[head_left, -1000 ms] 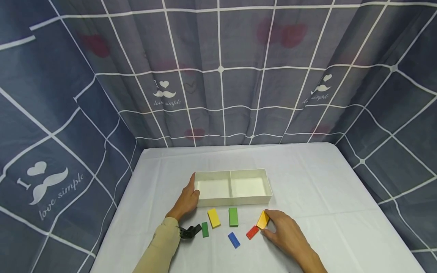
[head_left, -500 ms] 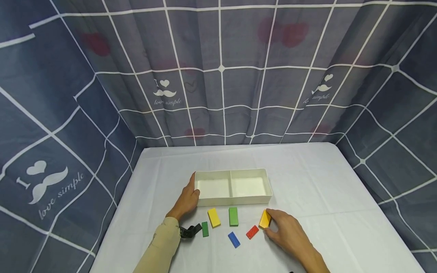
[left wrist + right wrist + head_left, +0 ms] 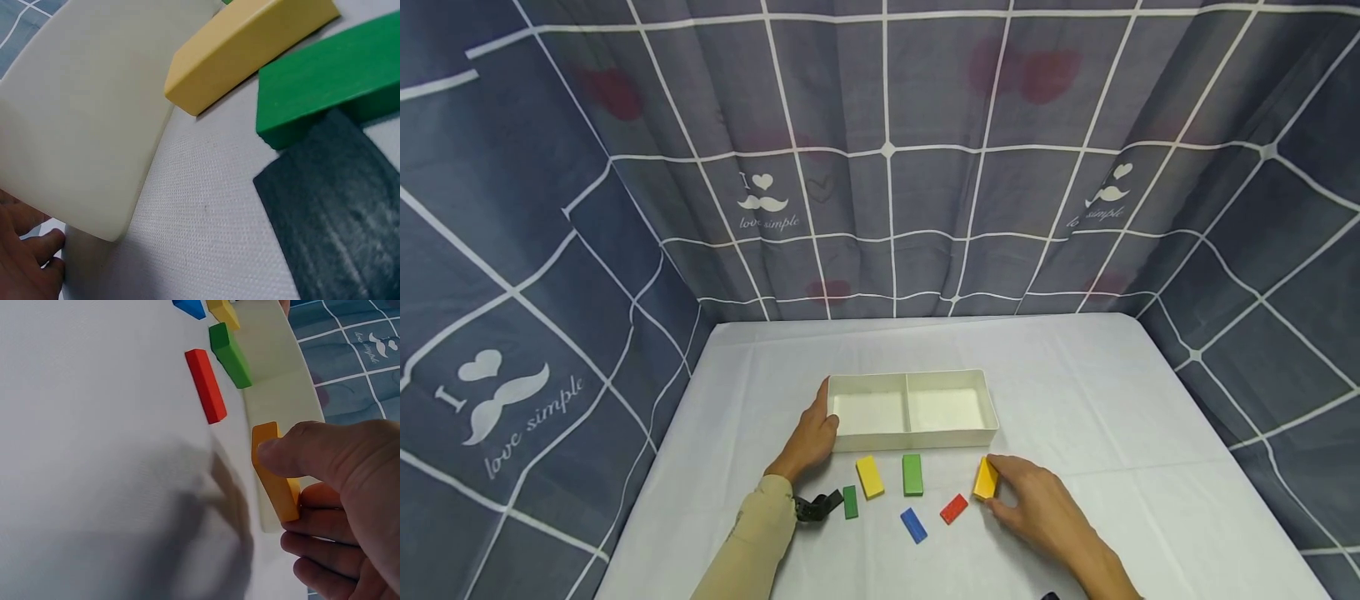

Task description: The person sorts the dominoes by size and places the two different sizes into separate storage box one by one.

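My left hand [image 3: 808,433] grips the left end of a white two-compartment box [image 3: 951,439], thumb at the front corner and a finger along the side. In the left wrist view its curled fingers [image 3: 47,247] show partly behind the box wall [image 3: 81,119]. My right hand [image 3: 1037,508] pinches an orange-yellow block [image 3: 985,479] between thumb and fingers, near the box's front right corner. From the right wrist view, that block [image 3: 275,478] appears tilted and raised, with a shadow on the cloth. Both box compartments hold nothing.
Before the box lie a yellow block [image 3: 870,477], a light green block [image 3: 912,475], a small dark green block [image 3: 850,502], a blue block [image 3: 913,526] and a red block [image 3: 954,509]. A white cloth [image 3: 1075,392] covers the table; checked curtains [image 3: 925,192] surround it.
My right hand has moved slightly right and away from me with the orange-yellow block, which has come apart from the red block. The left hand and box have stayed put.
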### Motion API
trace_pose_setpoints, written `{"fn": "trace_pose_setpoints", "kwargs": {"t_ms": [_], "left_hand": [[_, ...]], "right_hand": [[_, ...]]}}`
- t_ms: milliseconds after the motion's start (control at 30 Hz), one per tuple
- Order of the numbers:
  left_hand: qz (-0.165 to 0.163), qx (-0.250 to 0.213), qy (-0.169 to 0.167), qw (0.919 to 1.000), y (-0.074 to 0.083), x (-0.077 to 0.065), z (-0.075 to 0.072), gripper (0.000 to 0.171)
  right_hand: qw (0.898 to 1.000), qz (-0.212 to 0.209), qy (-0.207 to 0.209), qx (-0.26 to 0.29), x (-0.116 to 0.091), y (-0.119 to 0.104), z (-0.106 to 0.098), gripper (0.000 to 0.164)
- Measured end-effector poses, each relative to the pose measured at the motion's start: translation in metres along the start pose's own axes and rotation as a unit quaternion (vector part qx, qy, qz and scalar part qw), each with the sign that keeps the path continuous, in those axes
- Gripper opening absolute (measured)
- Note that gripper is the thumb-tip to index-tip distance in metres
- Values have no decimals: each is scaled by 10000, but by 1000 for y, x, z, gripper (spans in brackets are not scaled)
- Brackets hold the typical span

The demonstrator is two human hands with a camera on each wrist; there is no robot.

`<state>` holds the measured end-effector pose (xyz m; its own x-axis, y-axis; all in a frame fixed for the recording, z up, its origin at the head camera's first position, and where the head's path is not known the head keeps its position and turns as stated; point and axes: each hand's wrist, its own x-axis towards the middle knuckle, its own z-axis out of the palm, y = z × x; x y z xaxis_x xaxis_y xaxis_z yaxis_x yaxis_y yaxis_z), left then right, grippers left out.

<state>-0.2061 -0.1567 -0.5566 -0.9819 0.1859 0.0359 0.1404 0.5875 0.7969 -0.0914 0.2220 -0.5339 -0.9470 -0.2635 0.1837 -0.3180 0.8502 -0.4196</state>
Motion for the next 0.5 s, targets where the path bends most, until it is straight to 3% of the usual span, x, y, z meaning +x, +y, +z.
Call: {"fn": "trace_pose_setpoints", "kwargs": {"t_ms": [333, 500], "left_hand": [[-27, -118, -46, 9999, -1, 1, 0, 77], [-24, -113, -21, 9999, 0, 1, 0, 76]], "right_hand": [[9977, -555, 327, -222, 2, 1, -18, 56], [9984, -526, 104, -191, 5, 0, -31, 55]]}}
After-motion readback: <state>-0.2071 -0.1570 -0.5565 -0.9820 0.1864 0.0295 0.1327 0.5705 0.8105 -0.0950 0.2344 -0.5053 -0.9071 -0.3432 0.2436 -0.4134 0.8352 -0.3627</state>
